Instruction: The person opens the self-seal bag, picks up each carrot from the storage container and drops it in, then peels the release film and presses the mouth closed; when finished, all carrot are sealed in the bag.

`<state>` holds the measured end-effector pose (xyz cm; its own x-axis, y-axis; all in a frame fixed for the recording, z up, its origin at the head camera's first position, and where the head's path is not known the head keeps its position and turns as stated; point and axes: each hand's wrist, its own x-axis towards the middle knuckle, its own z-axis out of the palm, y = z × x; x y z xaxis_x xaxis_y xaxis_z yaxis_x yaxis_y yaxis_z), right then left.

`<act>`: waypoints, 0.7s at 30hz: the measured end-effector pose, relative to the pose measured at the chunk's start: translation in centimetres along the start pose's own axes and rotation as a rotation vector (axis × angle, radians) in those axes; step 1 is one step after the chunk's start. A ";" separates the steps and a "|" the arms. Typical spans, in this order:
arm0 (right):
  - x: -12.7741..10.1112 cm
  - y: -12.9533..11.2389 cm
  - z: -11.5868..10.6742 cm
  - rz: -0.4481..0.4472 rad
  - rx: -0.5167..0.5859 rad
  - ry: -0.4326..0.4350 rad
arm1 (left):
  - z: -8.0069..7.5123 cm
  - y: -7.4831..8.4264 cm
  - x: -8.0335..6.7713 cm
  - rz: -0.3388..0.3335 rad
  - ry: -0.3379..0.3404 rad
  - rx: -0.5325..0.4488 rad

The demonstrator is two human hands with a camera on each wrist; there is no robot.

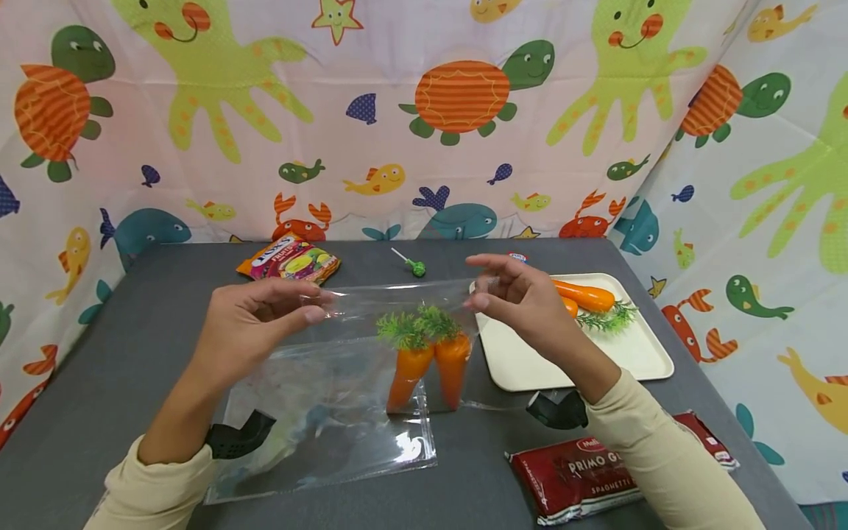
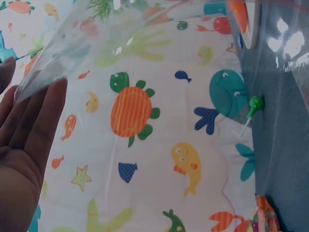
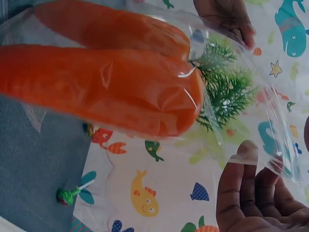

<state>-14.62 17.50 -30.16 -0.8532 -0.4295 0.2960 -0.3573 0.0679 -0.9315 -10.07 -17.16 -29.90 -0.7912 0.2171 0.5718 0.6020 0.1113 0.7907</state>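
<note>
Left hand [image 1: 232, 329] and right hand [image 1: 530, 298] both raised over the table [image 1: 146, 353]. Each pinches the upper rim of a clear bag [image 1: 400, 294] between thumb and fingers, one at either end, the film stretched between them. Two carrots [image 1: 412, 366] with green tops stand inside, tops up, tips down, toward the bag's right-hand side; the bag hangs over the middle of the table.

Second clear bag [image 1: 324, 419] lies flat below, toward the table's near edge, left of centre. Cream tray [image 1: 530, 361] sits by the right edge, near the far right corner; more carrots [image 1: 589, 296] lie along its far side, partly behind the right hand. Dark red spaghetti pack [image 1: 570, 475] near the near right corner, partly under the right forearm. Sweets packet [image 1: 291, 258] by the far edge, left of centre. Green lollipop [image 1: 416, 268] near the middle of that edge, white stick pointing far left.
</note>
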 end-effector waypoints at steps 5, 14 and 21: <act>0.3 -0.2 0.7 0.056 -0.018 -0.034 | 0.7 -0.2 0.1 -0.018 0.027 -0.102; 0.8 -0.5 1.9 0.070 0.085 -0.095 | 1.7 -0.9 0.1 -0.077 -0.054 -0.176; 1.0 -0.6 2.4 0.036 0.051 -0.089 | 2.0 -0.8 0.1 -0.146 -0.098 -0.189</act>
<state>-14.30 14.86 -29.82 -0.8270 -0.5063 0.2443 -0.3051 0.0394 -0.9515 -10.41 -15.24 -30.88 -0.8486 0.3063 0.4314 0.4435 -0.0327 0.8957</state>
